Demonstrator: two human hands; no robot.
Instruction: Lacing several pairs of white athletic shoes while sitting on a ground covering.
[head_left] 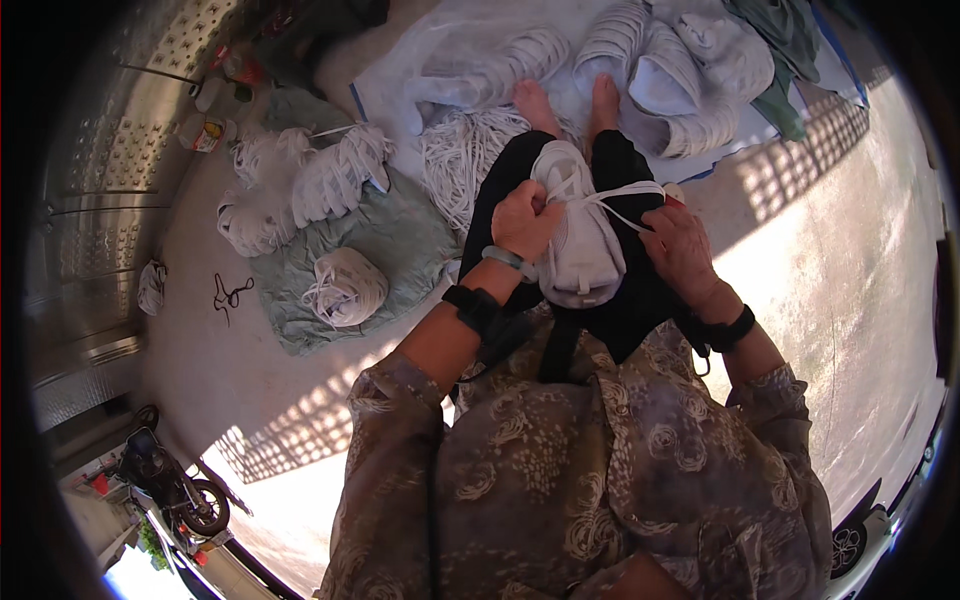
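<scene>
A white lace-up sneaker rests on my black-trousered lap, its heel toward me. My left hand is closed at the sneaker's left side, with thumb and fingers curled by the lacing; a lace may also be in that grip. To the right, white shoelace runs in loops from the sneaker to my right hand. The fingers of that hand are bent and closed on the lace, close to my right thigh. A small red thing shows beside those fingers, too little of it to name.
Bunched white shoes and a single white shoe lie on a green cloth at left. A heap of white laces is by my feet. More stacked shoes lie on a pale sheet ahead. A motorbike stands far left.
</scene>
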